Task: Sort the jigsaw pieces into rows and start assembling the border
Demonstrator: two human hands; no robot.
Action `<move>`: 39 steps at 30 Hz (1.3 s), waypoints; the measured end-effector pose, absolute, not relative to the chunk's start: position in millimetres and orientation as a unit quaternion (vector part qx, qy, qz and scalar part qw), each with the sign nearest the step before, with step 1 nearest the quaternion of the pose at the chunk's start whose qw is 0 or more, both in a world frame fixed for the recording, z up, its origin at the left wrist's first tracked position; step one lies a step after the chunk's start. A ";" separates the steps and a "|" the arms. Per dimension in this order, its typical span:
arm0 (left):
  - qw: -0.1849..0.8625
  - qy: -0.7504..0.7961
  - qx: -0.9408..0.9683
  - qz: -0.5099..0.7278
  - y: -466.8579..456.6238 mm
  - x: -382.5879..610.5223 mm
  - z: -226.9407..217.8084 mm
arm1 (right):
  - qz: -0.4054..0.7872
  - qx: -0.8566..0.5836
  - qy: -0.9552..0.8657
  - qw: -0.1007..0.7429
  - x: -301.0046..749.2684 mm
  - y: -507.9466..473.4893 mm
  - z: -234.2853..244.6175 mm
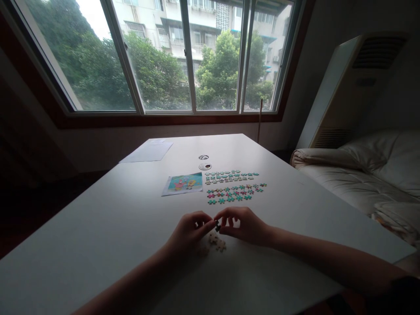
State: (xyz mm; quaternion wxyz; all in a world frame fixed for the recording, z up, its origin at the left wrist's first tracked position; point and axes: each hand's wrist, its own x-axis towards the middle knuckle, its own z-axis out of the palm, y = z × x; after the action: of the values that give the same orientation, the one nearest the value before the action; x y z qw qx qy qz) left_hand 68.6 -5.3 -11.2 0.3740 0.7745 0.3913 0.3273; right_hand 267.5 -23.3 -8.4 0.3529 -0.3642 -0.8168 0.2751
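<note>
My left hand point(189, 231) and my right hand point(243, 225) meet above the white table point(114, 227), fingertips pinched together on a small dark puzzle piece point(217, 225). Just below them two pale puzzle pieces point(217, 242) lie on the table. Farther off, several loose teal, pink and pale pieces point(233, 186) are laid out in rows. A printed cartoon picture point(183, 183) lies to the left of those rows.
Two small round objects point(204, 162) sit beyond the piece rows. A sheet of paper point(147, 151) lies at the far left of the table. A pale sofa point(367, 175) stands to the right, a tall white unit point(348, 87) behind it. Windows fill the far wall.
</note>
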 end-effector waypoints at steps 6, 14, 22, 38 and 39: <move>0.389 0.398 0.763 0.328 -5.8 70.2 -9.7 | 0.204 -0.358 -0.844 0.344 271.6 -22.7 -5.5; 0.385 0.386 0.774 0.322 -6.3 68.3 -11.9 | 0.144 -0.364 -0.854 0.342 273.6 -22.6 -1.0; 0.338 0.400 0.793 0.310 -4.8 60.0 -16.7 | 0.033 -0.420 -0.791 0.444 300.4 -1.1 10.3; 0.321 0.398 0.804 0.304 -6.1 60.0 -14.8 | 0.048 -0.518 -0.755 0.399 343.2 52.9 3.3; 0.319 0.399 0.804 0.303 -5.9 59.7 -14.8 | 0.063 -0.547 -0.743 0.381 354.3 62.9 1.5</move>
State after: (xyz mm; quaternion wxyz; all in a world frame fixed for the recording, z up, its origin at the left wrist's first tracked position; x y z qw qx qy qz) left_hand 59.7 -5.9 -14.8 0.3192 0.8043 0.3995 0.3026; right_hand 354.3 62.9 1.5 0.3811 -0.5466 -0.7430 0.0635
